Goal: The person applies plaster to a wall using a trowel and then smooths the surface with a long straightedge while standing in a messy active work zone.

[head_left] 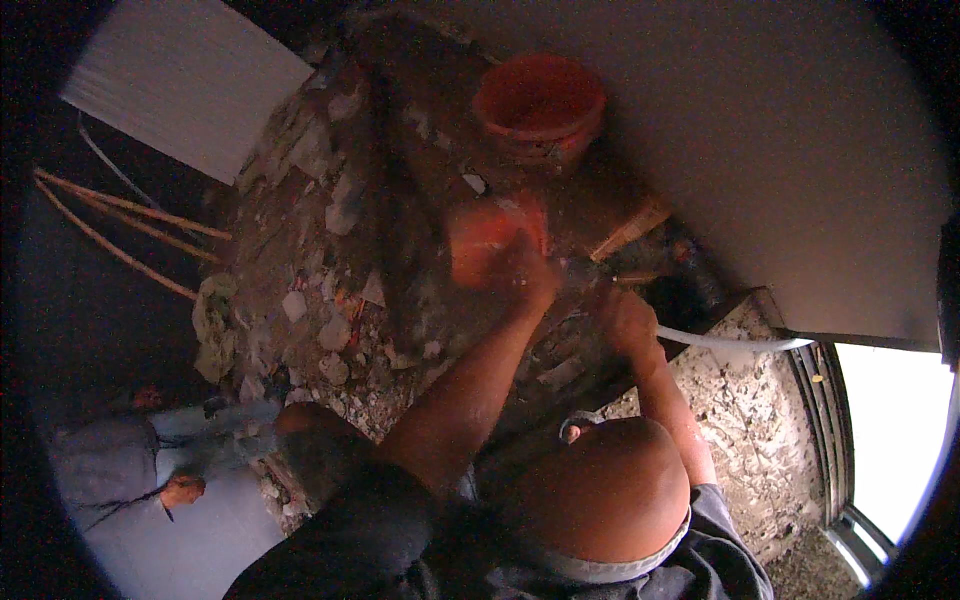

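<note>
Rubble-strewn floor [330, 300] spreads below a grey wall, 1 orange bucket [540, 100] beyond. Left hand [525, 270] has fingers clamped on an orange brick [485, 235], likely heavy, rough, best gripped across its sides. Right hand [628, 320] closes round a white hose [730, 342].
</note>
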`<state>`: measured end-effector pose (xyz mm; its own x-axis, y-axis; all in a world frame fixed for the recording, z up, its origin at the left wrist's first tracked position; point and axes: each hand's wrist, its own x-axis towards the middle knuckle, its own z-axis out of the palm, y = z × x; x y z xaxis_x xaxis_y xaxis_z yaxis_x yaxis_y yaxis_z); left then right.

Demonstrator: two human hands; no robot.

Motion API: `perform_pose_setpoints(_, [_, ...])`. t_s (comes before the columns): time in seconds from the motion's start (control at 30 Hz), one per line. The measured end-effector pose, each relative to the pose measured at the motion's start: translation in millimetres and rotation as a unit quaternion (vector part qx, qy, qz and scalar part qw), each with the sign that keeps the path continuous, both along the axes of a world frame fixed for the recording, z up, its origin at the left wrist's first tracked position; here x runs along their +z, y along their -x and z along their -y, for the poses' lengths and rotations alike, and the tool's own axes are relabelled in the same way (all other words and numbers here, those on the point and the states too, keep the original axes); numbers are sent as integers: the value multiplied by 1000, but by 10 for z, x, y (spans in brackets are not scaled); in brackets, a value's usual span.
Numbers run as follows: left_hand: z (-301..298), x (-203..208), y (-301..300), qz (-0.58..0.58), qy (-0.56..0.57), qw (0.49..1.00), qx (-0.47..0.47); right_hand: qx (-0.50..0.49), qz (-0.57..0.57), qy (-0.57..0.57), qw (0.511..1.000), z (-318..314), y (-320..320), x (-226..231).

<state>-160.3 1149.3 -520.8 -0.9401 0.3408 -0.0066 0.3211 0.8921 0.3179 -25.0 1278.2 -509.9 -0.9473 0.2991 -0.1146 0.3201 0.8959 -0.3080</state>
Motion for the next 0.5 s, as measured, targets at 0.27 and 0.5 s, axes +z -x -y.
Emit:
perform_pose_setpoints(0.27, [613, -371, 805, -23, -75, 997, 27, -98, 40, 86, 991, 13, -8, 87])
perform_pose_setpoints(0.5, [1168, 496, 1190, 62, -223, 958, -166, -70, 58, 88, 992, -118, -197, -319])
